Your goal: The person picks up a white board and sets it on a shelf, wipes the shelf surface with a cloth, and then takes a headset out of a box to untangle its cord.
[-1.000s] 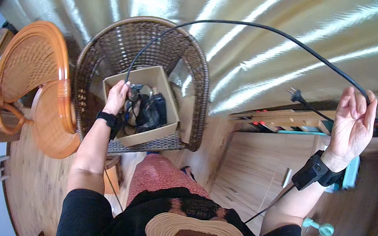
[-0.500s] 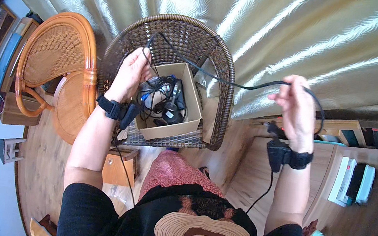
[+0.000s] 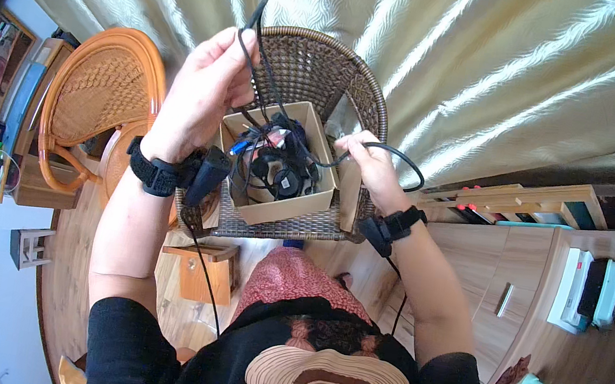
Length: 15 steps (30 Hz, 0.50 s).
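Note:
My left hand (image 3: 208,86) is raised over the left of the box, thumb and fingers pinching a black cable (image 3: 270,83) whose bent loop sticks up above them. The same cable seems to run down over the box and across to my right hand (image 3: 367,165), closed on it, with a loop bulging out to the right. Below lies an open cardboard box (image 3: 285,210) holding a tangle of dark cords, a black rounded device (image 3: 287,181) with a white label, and a blue connector. The box stands on the seat of a brown woven wicker chair (image 3: 320,51).
An orange rattan chair (image 3: 103,94) stands at the left. A small wooden stool (image 3: 206,276) sits below the wicker chair. A pale wooden cabinet (image 3: 465,255) with frames on it lies to the right. Shiny gold curtains (image 3: 453,71) hang behind.
My left hand has lifted up and away, raising its cable loop. My right hand has come left and down, close to the box, so the cable span between them hangs slacker.

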### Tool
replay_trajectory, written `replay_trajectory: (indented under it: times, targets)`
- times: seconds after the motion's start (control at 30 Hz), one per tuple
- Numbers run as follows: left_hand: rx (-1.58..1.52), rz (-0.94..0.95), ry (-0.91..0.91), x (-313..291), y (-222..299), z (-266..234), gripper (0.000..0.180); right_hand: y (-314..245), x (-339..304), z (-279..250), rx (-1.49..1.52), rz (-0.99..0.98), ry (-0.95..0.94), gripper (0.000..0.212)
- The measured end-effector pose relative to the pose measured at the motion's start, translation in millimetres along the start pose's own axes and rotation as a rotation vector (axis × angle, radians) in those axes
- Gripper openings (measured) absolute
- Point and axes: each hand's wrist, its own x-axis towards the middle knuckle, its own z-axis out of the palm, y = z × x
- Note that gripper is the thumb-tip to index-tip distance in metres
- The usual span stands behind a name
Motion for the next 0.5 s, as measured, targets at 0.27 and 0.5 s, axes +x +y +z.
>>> replay_trajectory:
  times: [0.27,0.5]
  targets:
    - [0.015,0.086,-0.022,-3.7,33.5,16.5,0.025,2.9,10.9,11.9,-0.149,-0.121,-0.004,0.017]
    - [0.042,0.139,-0.06,0.6,58.2,19.9,0.024,17.5,14.2,27.4,-0.192,-0.051,0.005,0.013]
